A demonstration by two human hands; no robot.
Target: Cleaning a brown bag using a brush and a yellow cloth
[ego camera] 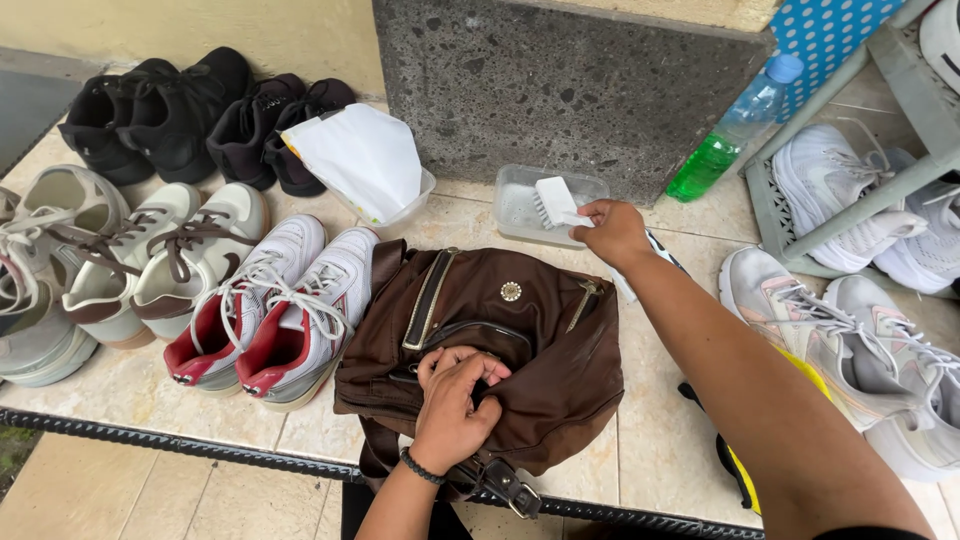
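The left hand (pixel 450 405) is closed on the front of a brown bag (pixel 520 340), the fingers curled into the fabric near a zip pocket, so that the bag is pinned flat on the tiled worktop (pixel 660 440). The right hand (pixel 612 232) is stretched beyond the bag and is closed on the handle of a white brush (pixel 553 202), whose bristles are held in or just over a clear tub (pixel 520 215); whether liquid lies in the tub cannot be told.

As far as can be judged, the cleaning of the bag is at an early stage: no foam or wet patch is seen on the brown fabric, and the brush is not yet laid on it. The whole of the bag's visible face appears left to be worked.

To the left of the left hand, touching the bag's side, a white and red pair (pixel 275 310) is set, and further left a cream and brown pair (pixel 160 255) and grey shoes (pixel 40 270). Beyond these, black shoes (pixel 180 110) are lined along the wall, with a white cloth (pixel 365 160) in a bowl beside them. Past the right hand a green bottle (pixel 735 135) leans at a dark stone block (pixel 560 90). Under and right of the right forearm pale sneakers (pixel 850 340) are laid, with a rack (pixel 880 190) behind them.

The bag's lower end and strap buckle (pixel 510 490) overhang the worktop's near edge. Open room is scarce: only the bare tiles between the bag and the pale sneakers are free.
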